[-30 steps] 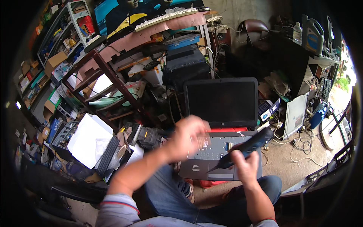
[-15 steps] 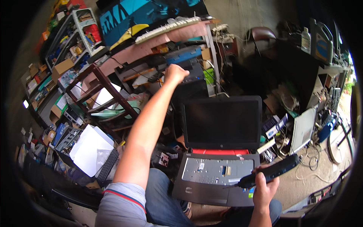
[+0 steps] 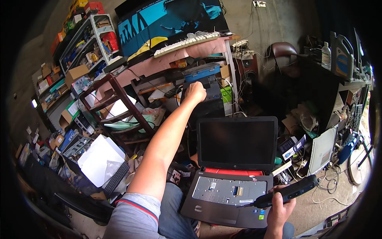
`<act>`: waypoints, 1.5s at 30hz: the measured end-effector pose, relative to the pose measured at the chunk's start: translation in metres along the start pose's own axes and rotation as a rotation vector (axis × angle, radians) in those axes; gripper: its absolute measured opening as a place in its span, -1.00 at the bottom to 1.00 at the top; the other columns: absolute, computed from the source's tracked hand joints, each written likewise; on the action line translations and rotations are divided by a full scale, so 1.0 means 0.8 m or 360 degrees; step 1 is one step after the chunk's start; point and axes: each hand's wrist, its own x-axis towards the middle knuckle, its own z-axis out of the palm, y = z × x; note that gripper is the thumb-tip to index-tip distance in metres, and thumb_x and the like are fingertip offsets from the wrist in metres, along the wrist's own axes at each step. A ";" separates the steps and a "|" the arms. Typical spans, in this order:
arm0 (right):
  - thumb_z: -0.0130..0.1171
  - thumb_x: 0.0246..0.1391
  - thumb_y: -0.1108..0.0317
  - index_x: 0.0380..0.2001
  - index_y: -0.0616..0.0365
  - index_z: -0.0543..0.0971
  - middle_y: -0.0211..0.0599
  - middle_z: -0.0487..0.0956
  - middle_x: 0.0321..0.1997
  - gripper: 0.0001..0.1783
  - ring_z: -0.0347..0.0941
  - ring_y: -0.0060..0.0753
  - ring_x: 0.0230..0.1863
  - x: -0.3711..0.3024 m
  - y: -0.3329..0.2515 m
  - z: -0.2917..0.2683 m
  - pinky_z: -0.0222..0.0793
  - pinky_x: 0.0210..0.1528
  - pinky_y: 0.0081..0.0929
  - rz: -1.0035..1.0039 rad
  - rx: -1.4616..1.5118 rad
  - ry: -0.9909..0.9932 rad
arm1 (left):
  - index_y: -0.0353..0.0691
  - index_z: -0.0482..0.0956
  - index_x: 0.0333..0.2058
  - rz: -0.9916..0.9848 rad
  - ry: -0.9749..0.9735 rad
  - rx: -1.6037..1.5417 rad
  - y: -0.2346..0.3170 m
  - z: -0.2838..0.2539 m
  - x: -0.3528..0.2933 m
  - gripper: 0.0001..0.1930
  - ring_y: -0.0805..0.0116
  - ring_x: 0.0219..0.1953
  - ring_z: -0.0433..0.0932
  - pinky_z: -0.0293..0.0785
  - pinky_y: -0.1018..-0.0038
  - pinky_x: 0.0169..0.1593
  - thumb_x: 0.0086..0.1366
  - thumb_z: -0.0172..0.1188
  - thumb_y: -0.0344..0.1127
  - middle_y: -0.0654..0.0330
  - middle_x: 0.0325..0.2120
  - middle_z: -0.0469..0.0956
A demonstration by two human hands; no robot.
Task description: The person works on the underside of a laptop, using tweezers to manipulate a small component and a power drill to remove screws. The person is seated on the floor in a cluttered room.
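My left hand [image 3: 195, 92] reaches far forward, its fingers closed, at the top of a black computer case [image 3: 217, 96]. Whatever it grips, if anything, is hidden behind the knuckles. In my right hand [image 3: 280, 207] is a black electric screwdriver [image 3: 287, 192], its thin bit pointing left over the laptop's palm rest. The open laptop [image 3: 234, 215] rests at my knees with its keyboard removed, baring a silver metal plate [image 3: 223, 190] with ribbon connectors. Its screen [image 3: 237, 142] is dark and tilted back. A red strip shows below the hinge.
A blue case [image 3: 202, 72] lies just beyond my left hand. Left of that arm stand a dark wooden stool frame [image 3: 115, 97] and a loose black keyboard [image 3: 116, 177]. A silver panel [image 3: 323, 149] and tangled cables crowd the right. A lit monitor [image 3: 171, 22] stands behind a white keyboard [image 3: 187, 43].
The whole view has shifted, so the scene sits lower and farther right. My left hand stays at the black computer case, and my right hand still holds the screwdriver over the laptop.
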 end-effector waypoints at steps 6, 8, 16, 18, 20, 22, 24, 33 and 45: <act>0.21 0.13 0.24 -0.16 0.30 0.44 -0.19 0.52 -0.29 -0.64 0.40 -0.54 -0.43 0.001 0.029 -0.011 0.33 -0.51 -0.67 -0.0294 -0.0128 0.0020 | -0.36 0.64 -0.44 0.0301 0.0142 0.0231 -0.059 0.023 0.037 -0.73 -0.15 -0.19 0.58 0.51 0.15 -0.11 0.22 0.17 -0.22 -0.25 -0.35 0.56; 0.20 0.13 0.24 -0.14 0.29 0.43 -0.18 0.52 -0.29 -0.64 0.41 -0.53 -0.46 0.003 0.032 -0.016 0.34 -0.54 -0.65 -0.0207 -0.0093 0.0040 | -0.39 0.55 -0.58 0.0339 0.0493 -0.0331 -0.043 0.004 0.016 -0.65 0.08 -0.51 0.56 0.46 0.19 -0.30 0.26 0.14 -0.21 -0.08 -0.58 0.57; 0.21 0.11 0.24 -0.15 0.25 0.42 -0.17 0.53 -0.34 -0.64 0.43 -0.51 -0.59 0.005 0.023 -0.012 0.28 -0.72 -0.68 -0.0148 0.0039 0.0212 | -0.28 0.49 -0.35 -0.0431 -0.1397 -0.3334 -0.052 0.021 -0.241 -0.89 0.56 -0.45 0.39 0.44 0.62 -0.34 0.36 0.07 -0.40 0.27 -0.44 0.40; 0.19 0.13 0.25 -0.20 0.24 0.44 -0.25 0.52 -0.39 -0.70 0.40 -0.55 -0.55 0.005 0.014 -0.003 0.28 -0.60 -0.68 -0.0047 -0.0122 0.0193 | -0.31 0.49 -0.34 -0.0678 -0.1649 -0.3280 -0.050 0.056 -0.309 -0.90 0.57 -0.44 0.40 0.45 0.63 -0.32 0.35 0.06 -0.43 0.26 -0.44 0.38; 0.17 0.16 0.25 -0.24 0.23 0.44 -0.31 0.49 -0.42 -0.74 0.37 -0.58 -0.51 0.010 0.031 -0.004 0.26 -0.49 -0.67 -0.0147 -0.0206 0.0179 | -0.36 0.51 -0.28 -0.0880 -0.1744 -0.3258 -0.039 0.082 -0.352 -0.86 0.55 -0.40 0.42 0.48 0.62 -0.25 0.40 0.01 -0.42 0.24 -0.39 0.38; 0.15 0.18 0.26 -0.28 0.22 0.44 -0.35 0.47 -0.45 -0.77 0.34 -0.60 -0.47 0.012 0.036 0.005 0.23 -0.40 -0.65 -0.0131 -0.0252 0.0151 | -0.37 0.52 -0.20 -0.0866 -0.2002 -0.3435 -0.041 0.106 -0.375 -0.83 0.52 -0.35 0.42 0.50 0.60 -0.20 0.43 -0.03 -0.41 0.22 -0.33 0.38; 0.13 0.20 0.27 -0.32 0.21 0.44 -0.38 0.44 -0.48 -0.78 0.31 -0.62 -0.44 0.008 0.033 0.018 0.20 -0.32 -0.63 -0.0007 -0.0277 0.0128 | -0.32 0.50 -0.19 -0.0776 -0.2132 -0.3523 -0.040 0.112 -0.393 -0.86 0.50 -0.31 0.50 0.58 0.55 -0.16 0.43 -0.01 -0.40 0.21 -0.30 0.45; 0.13 0.22 0.31 -0.35 0.17 0.37 -0.40 0.42 -0.57 -0.80 0.36 -0.57 -0.68 0.010 0.059 0.038 0.31 -0.64 -0.62 0.0140 -0.0286 -0.0042 | -0.24 0.52 -0.17 -0.0817 -0.2098 -0.3478 -0.032 0.108 -0.422 -0.88 0.53 -0.30 0.54 0.56 0.57 -0.15 0.37 0.10 -0.38 0.28 -0.32 0.54; 0.12 0.22 0.33 -0.25 0.19 0.37 -0.41 0.39 -0.57 -0.81 0.35 -0.54 -0.73 0.009 0.058 0.047 0.31 -0.71 -0.61 0.0263 -0.0173 -0.0066 | -0.24 0.53 -0.14 -0.0825 -0.2107 -0.3493 -0.028 0.120 -0.428 -0.86 0.45 -0.25 0.60 0.57 0.54 -0.10 0.37 0.08 -0.40 0.24 -0.30 0.60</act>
